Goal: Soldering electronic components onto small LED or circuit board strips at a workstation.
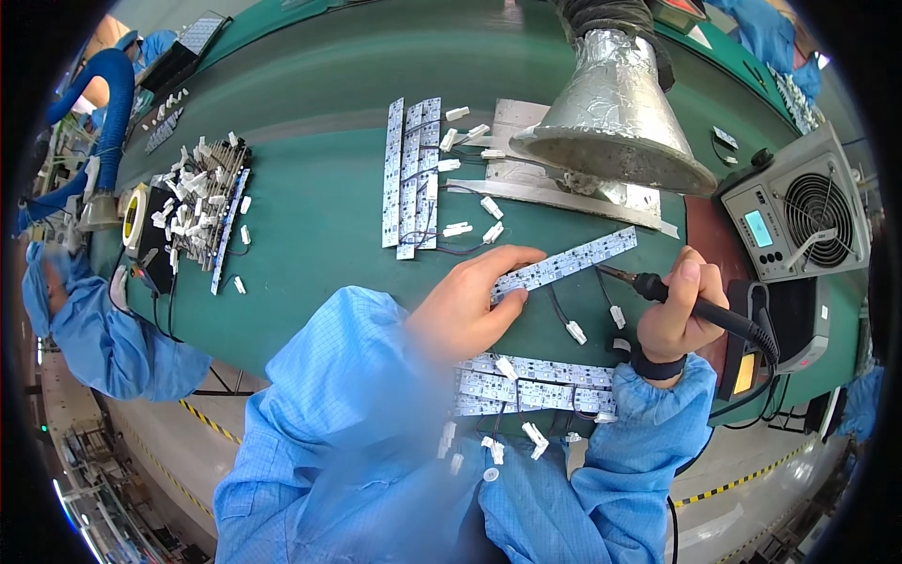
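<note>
My left hand [474, 305] pinches one end of a narrow white LED circuit board strip [575, 261] between thumb and fingers, tilting it up toward the right. Short dark wires with white connectors [575, 332] hang below its lower edge. A soldering iron [650, 286] is gripped in my right hand [683, 305] like a pen. Its tip is close to the strip's lower edge near the right end; whether it touches cannot be made out. A dark band circles my right wrist. Several similar strips [540, 393] lie side by side at the near table edge, partly behind my sleeves.
A foil-covered fume hood [611, 113] stands over a pale fixture [517, 169]. More strips [413, 179] lie beyond my left hand, with a heap of strips [211, 211] farther left. A fan unit [799, 211] and a soldering station [789, 324] stand right. Co-workers' blue sleeves [122, 343] show left.
</note>
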A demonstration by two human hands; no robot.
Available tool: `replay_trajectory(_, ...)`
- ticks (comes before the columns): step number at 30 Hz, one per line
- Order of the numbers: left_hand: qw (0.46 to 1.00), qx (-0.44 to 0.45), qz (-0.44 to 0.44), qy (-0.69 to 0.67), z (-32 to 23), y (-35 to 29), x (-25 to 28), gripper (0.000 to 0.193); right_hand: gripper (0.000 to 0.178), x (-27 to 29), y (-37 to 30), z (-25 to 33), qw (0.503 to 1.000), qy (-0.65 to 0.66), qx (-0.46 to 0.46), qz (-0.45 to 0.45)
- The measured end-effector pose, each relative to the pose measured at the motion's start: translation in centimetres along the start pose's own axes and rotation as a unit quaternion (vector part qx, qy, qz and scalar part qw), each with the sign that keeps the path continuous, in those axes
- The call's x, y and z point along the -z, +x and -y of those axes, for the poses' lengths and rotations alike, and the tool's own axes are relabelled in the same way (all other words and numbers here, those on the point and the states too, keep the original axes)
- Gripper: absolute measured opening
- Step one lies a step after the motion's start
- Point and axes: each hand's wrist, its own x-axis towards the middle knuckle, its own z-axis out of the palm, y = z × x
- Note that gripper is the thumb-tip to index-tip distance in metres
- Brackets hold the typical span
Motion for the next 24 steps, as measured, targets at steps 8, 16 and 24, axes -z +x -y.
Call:
replay_trajectory(8,1.000,-0.005,-0.003,0.004,0.08,0.00,-0.09,0.039,0.034,-0.18,0.14,0.07,1.000,-0.016,0.005,0.020)
replay_trajectory(16,1.000,-0.004,-0.004,0.002,0.33,0.01,-0.21,0.038,0.034,-0.20,0.12,-0.15,0.999,-0.024,0.004,0.023)
replay_trajectory(24,1.000,-0.003,-0.002,0.010,0.19,-0.02,-0.15,0.039,0.033,0.00,0.17,-0.19,0.999,-0.017,0.001,0.038)
